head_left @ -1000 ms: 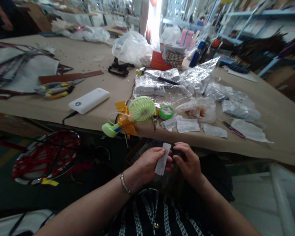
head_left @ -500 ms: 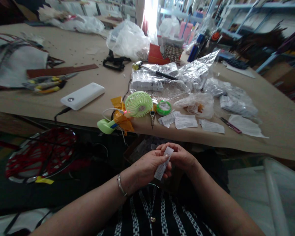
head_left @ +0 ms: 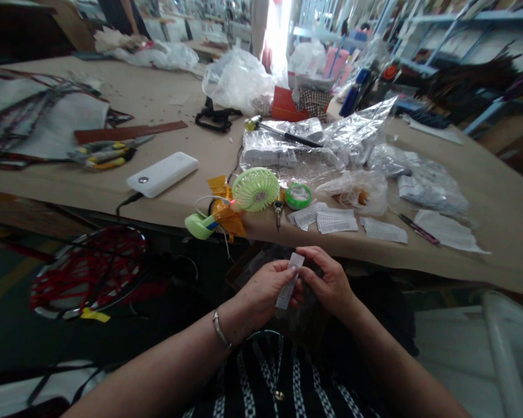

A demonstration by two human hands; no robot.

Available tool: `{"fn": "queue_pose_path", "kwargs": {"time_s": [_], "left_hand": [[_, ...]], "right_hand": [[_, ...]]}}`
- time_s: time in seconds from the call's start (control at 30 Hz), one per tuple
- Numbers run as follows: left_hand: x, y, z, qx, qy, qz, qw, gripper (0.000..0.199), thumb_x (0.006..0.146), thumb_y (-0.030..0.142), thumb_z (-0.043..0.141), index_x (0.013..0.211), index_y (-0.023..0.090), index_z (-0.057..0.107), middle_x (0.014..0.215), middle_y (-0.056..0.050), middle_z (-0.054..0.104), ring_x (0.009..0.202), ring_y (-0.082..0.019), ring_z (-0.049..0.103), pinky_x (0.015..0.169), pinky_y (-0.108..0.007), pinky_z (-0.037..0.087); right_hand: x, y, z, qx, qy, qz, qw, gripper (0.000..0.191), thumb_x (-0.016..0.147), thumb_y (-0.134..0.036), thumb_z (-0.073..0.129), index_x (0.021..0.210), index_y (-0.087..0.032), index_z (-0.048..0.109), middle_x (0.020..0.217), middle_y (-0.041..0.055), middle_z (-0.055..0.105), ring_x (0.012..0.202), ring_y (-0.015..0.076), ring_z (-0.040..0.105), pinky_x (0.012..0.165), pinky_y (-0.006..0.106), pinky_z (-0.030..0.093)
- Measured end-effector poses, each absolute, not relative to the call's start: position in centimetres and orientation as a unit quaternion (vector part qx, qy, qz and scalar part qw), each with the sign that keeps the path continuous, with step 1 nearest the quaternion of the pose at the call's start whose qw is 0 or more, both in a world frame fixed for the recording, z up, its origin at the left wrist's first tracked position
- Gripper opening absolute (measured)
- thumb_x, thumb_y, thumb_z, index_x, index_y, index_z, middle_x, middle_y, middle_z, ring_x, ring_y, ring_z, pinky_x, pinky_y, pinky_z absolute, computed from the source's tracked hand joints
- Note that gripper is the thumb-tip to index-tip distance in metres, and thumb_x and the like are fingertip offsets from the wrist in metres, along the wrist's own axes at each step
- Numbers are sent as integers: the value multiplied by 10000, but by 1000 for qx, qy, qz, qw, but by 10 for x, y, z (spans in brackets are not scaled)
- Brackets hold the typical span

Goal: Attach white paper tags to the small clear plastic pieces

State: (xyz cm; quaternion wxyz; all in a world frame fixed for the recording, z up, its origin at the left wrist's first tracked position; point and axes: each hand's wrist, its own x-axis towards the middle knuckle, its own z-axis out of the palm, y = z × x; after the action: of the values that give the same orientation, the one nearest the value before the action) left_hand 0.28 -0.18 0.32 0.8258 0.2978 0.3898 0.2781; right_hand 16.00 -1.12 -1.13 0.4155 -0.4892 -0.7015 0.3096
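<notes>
While my left hand [head_left: 265,290] pinches a narrow white printed paper strip [head_left: 290,281], my right hand [head_left: 329,281] is half-curled at its top edge. Beyond both: a light-green plastic fan [head_left: 255,190].

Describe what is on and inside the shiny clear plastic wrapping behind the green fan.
A black-handled tool with yellowish head lies on the wrapping. White bundles with dark writing show inside; their undersides are covered.
</notes>
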Motion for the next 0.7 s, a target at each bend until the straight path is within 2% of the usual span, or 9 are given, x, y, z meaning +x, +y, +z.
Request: {"fn": "queue_pose_path", "kwargs": {"time_s": [0.27,0.43,0.53,0.6,0.7], "left_hand": [[2,-3,0,299,384,283,826,185,727,298,629,751,128,560,601,-6,554,496,-105,533,472,-213,380],[0,-3,-4,298,381,293,825,186,750,304,607,795,128,569,614,-10,560,497,-107,536,475,-216,400],[0,-3,-5,293,380,299,825,208,745,325,619,790,128,569,614,-9,558,495,-105,535,467,-210,398],[-1,-3,-6,297,379,306,821,233,747,351,620,800,128,574,615,-11,561,496,-104,536,465,-206,396],[-3,-3,-6,311,385,316,810,259,750,375,613,826,130,580,608,-11,563,495,-108,536,463,-206,392]], "right_hand": [[154,-14,-16,-499,-710,277,411,295,842,-247,523,1131,-211,565,1062,75,607,982,198,574,867,335,461],[152,-15,-17,-506,-693,313,407,285,843,-255,524,1119,-205,573,1031,63,629,942,185,592,853,320,462],[150,-13,-19,-514,-646,360,434,324,838,-272,531,1155,-208,538,1009,53,634,912,175,601,832,312,466],[148,-11,-19,-512,-609,399,457,282,827,-296,546,1093,-203,552,928,32,638,831,155,604,766,279,477],[144,-5,-15,-512,-573,442,462,165,800,-328,576,874,-182,586,764,-1,607,689,123,564,644,231,460]]}}
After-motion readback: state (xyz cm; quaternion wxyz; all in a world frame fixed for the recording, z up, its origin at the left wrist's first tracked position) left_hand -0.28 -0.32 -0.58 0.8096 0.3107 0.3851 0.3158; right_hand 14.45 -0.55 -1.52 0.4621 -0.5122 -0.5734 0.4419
